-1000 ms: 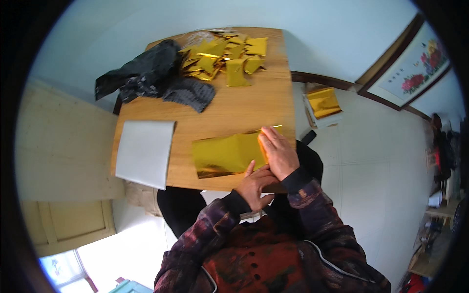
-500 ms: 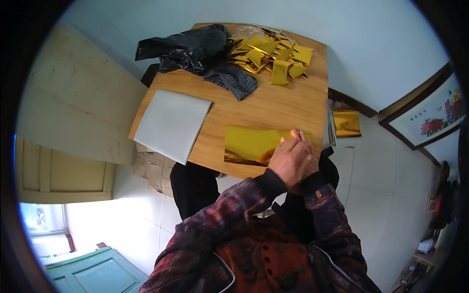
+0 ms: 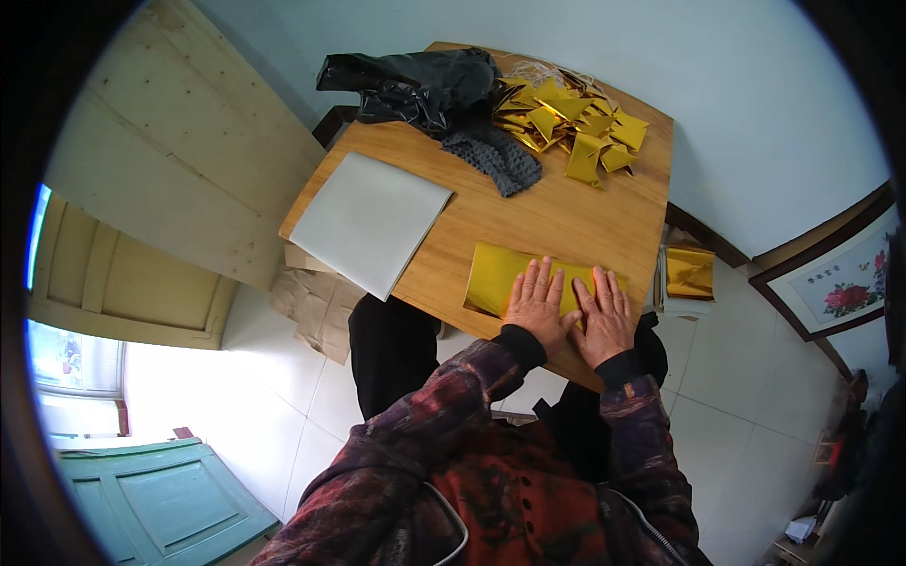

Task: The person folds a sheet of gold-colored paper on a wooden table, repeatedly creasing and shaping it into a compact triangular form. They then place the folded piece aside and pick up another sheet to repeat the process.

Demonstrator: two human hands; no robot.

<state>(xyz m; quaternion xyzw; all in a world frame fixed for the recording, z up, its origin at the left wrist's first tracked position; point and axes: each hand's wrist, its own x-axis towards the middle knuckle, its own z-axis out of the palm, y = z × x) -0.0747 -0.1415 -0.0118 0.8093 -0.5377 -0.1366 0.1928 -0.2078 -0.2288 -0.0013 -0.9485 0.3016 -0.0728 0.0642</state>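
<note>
Resting palms-down in the head view, the person's left hand [image 3: 538,309] and right hand [image 3: 605,325] lie on the gold sheet [image 3: 492,271] by the near edge of the table [image 3: 493,219], toward its near right corner, with fingers straight, slightly spread and pinching nothing. The step in hand looks to be smoothing the sheet flat, and the next move would seem to call for even pressure without stray creases. The sheet is glossy and oblong, its left end bare and seemingly bowed up slightly, the rest partly hidden by the hands.
</note>
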